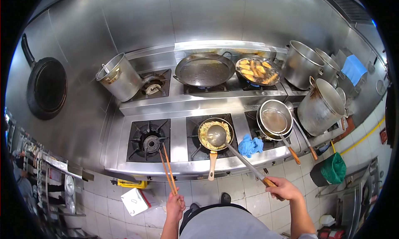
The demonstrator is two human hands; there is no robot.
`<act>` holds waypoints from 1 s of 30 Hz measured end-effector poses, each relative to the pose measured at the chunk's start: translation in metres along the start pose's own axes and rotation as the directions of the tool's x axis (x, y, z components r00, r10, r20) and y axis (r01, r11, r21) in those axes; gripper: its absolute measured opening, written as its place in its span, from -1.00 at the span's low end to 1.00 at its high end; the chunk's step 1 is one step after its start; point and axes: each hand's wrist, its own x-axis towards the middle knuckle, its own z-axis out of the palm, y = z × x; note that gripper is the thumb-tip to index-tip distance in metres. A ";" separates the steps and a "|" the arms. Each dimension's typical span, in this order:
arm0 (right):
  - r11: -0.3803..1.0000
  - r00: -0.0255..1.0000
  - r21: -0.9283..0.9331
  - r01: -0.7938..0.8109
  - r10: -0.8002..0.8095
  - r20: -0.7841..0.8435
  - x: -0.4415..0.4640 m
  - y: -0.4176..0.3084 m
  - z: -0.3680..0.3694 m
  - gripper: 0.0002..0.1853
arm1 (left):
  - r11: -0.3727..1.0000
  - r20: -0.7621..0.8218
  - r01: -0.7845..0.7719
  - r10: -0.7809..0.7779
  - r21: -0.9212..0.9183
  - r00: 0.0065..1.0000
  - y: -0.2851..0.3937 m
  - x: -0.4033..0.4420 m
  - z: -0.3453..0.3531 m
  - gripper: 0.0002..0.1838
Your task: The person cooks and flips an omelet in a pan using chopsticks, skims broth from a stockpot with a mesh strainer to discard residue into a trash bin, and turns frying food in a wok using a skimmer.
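right hand [284, 188]: fingers wrapped firmly round the wooden grip of a ladle [216, 136]; its metal bowl is over or in chopped yellowish food [225, 129], contact unconfirmed from overhead. left hand [175, 205]: fingers curled about two chopsticks [167, 172], tips near the left front burner [151, 143]. frying pan [213, 166]: on the middle front burner [194, 153], no hand on it. ladle judged stiff and bowl-heavy; hold at the wood. chopsticks slim, light, rigid. pan round, probably hot; take by its pale wooden handle. food looks soft, crumbly. crumpled blue cloth [250, 146] alongside, limp.
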 end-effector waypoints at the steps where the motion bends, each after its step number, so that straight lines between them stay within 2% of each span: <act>1: 1.000 1.000 0.013 -0.014 0.014 0.014 -0.004 -0.001 -0.007 -0.51 | 1.000 -0.014 0.010 -0.010 0.014 1.000 -0.001 0.001 -0.002 -0.59; 3: 0.999 0.999 -0.015 -0.029 0.029 -0.016 -0.004 0.001 -0.008 -0.50 | 0.999 -0.026 0.020 -0.019 0.025 0.999 -0.004 0.001 -0.003 -0.59; 5: 0.976 0.988 -0.215 0.021 -0.054 -0.146 0.003 0.009 0.000 -0.44 | 1.000 -0.022 0.026 -0.026 -0.005 0.999 -0.006 0.000 -0.001 -0.60; 8: 0.957 0.964 -0.282 0.064 -0.132 -0.230 0.009 0.007 0.010 -0.41 | 0.998 -0.026 0.062 -0.062 0.010 0.998 -0.007 0.002 0.006 -0.62; 12: 0.958 0.964 -0.275 0.086 -0.150 -0.221 0.027 0.028 0.003 -0.39 | 0.998 0.020 0.064 -0.065 0.022 0.998 -0.012 0.008 0.006 -0.65; 13: 0.869 0.896 -0.434 0.237 -0.368 -0.249 0.035 0.037 0.006 -0.39 | 0.997 0.020 0.068 -0.069 0.035 0.997 -0.013 0.010 0.005 -0.66; 14: 0.729 0.786 -0.584 0.356 -0.572 -0.235 0.041 0.040 0.008 -0.39 | 0.996 0.019 0.070 -0.071 0.049 0.997 -0.013 0.012 0.007 -0.67; 15: 0.729 0.785 -0.584 0.357 -0.573 -0.235 0.044 0.040 0.007 -0.39 | 0.996 0.020 0.068 -0.069 0.049 0.997 -0.012 0.011 0.008 -0.67; 16: 0.882 0.887 -0.401 0.247 -0.372 -0.273 0.046 0.040 0.006 -0.39 | 0.997 0.012 0.067 -0.068 0.049 0.998 -0.011 0.009 0.010 -0.67; 17: 0.974 0.952 -0.202 0.102 -0.155 -0.264 0.049 0.040 0.005 -0.39 | 0.997 0.006 0.065 -0.066 0.049 0.998 -0.010 0.008 0.012 -0.67; 21: 0.964 0.900 -0.178 0.195 -0.248 -0.358 0.080 0.078 0.012 -0.42 | 0.996 0.007 0.058 -0.059 0.062 0.998 -0.013 0.008 0.010 -0.67; 23: 0.948 0.937 0.227 0.224 -0.145 -0.317 0.095 0.085 0.016 -0.41 | 0.997 0.001 0.054 -0.054 0.054 0.999 -0.015 0.009 0.008 -0.67; 24: 0.948 0.938 0.227 0.223 -0.145 -0.316 0.106 0.092 0.013 -0.41 | 0.997 0.000 0.054 -0.054 0.054 0.999 -0.015 0.008 0.008 -0.67; 26: 0.848 0.969 0.487 0.210 -0.113 -0.220 0.131 0.109 0.002 -0.45 | 0.998 -0.005 0.051 -0.051 0.032 0.999 -0.014 0.004 0.008 -0.66; 30: 0.835 0.949 0.485 0.260 -0.127 -0.289 0.176 0.139 -0.006 -0.45 | 0.997 -0.007 0.049 -0.049 0.055 0.999 -0.015 0.001 0.002 -0.66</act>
